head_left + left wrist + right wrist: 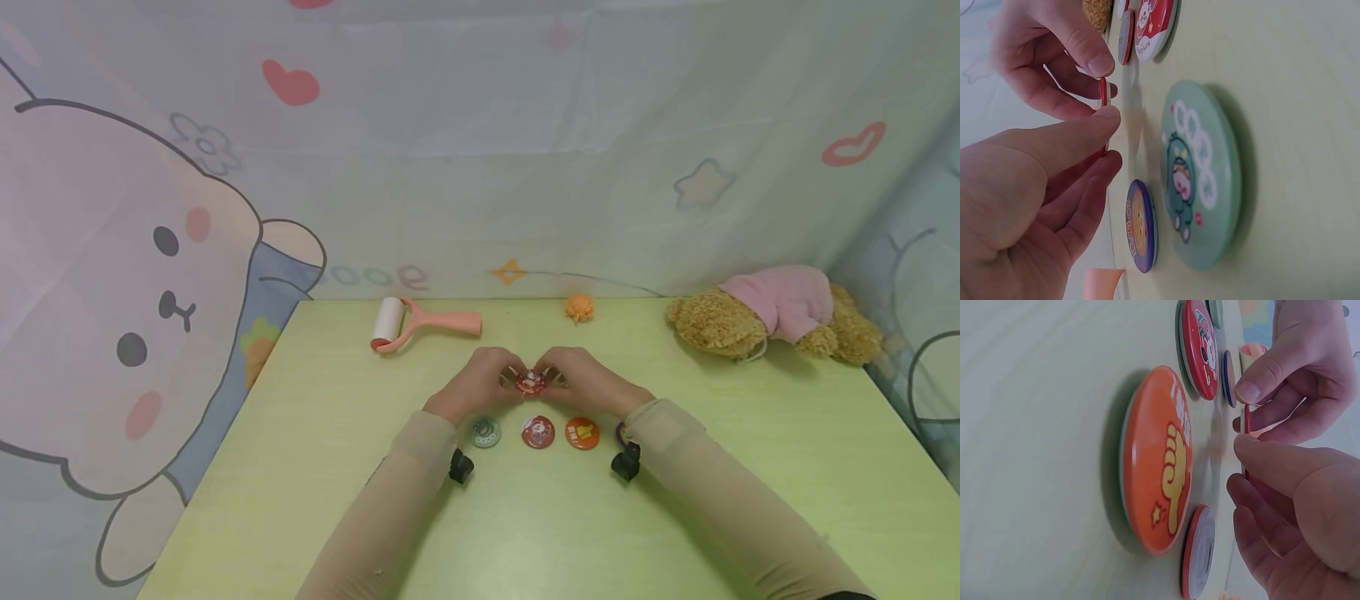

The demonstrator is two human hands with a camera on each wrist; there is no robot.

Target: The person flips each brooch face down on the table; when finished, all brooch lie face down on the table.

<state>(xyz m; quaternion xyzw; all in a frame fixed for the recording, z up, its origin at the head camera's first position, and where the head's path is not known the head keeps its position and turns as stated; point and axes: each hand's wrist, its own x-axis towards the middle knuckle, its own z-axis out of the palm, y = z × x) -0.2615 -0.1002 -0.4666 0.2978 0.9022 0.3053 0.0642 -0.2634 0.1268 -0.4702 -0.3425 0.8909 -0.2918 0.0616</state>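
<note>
Between my two hands, a red round badge (530, 382) is held up just above the table. My left hand (483, 382) pinches one edge with thumb and fingers, and my right hand (583, 382) pinches the opposite edge. Both wrist views show the badge nearly edge-on. Nearer my body lie a green badge (1200, 175), a red badge with a white figure (537, 432) and an orange badge (1159, 462) with a yellow thumb. A dark badge (622, 433) is partly hidden by my right sleeve. A purple-rimmed badge (1141, 226) lies beyond the green one.
At the back left rests a pink-handled roller (442, 322) with a white cylinder. A small orange object (580, 307) sits near the back edge. On the right lies a plush toy (780, 312) in pink clothing. A printed curtain (480, 150) hangs behind the table (300, 500).
</note>
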